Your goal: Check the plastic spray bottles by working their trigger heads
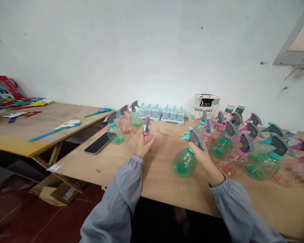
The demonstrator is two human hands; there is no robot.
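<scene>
Because the round bodies bulge, necks presumably give surer hold: right hand (pixel 199 152), fingers closed round the green spray bottle (pixel 184 163) at its collar, tilted, contact with tabletop (pixel 158 180) unclear. Left hand (pixel 143 146), fingers wrapped round the pink spray bottle (pixel 147 132) below its collar, seemingly steadying it upright.

Spray bottles (pixel 116 133): three at left, one in left hand (pixel 144 145), one in right hand (pixel 199 153), at least ten at right; exact total unclear from overlap. Popsicle moulds (pixel 172 115): two. Phone (pixel 97 144): one. Paper bag (pixel 204 108): one. Tables (pixel 158 179): two.
</scene>
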